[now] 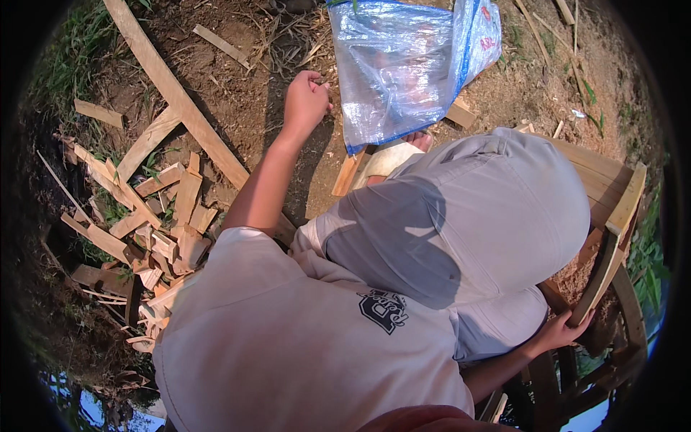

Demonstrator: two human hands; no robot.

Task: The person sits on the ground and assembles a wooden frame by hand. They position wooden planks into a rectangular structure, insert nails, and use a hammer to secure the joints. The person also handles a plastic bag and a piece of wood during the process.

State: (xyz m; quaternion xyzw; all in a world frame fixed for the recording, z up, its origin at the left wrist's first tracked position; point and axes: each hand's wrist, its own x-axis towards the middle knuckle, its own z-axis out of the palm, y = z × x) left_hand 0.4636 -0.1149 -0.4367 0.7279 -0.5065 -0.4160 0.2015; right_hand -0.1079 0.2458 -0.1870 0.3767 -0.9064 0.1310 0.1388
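While the left arm stretches straight out over the dirt, the left hand (pixel 306 101) is curled into a loose fist with the fingertips pinched together just beside the near edge of a clear blue-trimmed plastic bag (pixel 403 65); whether anything sits between those fingers is too small to tell. Low on the other side, the right hand (pixel 560 330) wraps its fingers around the lower end of a wooden slat (pixel 612 252), which belongs to a curved wooden frame (pixel 601 169) beside the bent knee in grey trousers. A sandalled foot (pixel 392 158) rests on a short board just below the bag. Bare soil (pixel 237 108) lies open around the left hand, bounded on its left by a long diagonal plank (pixel 176 93). Farther left, a heap of wood offcuts (pixel 155 230) crowds the ground, well apart from either hand.
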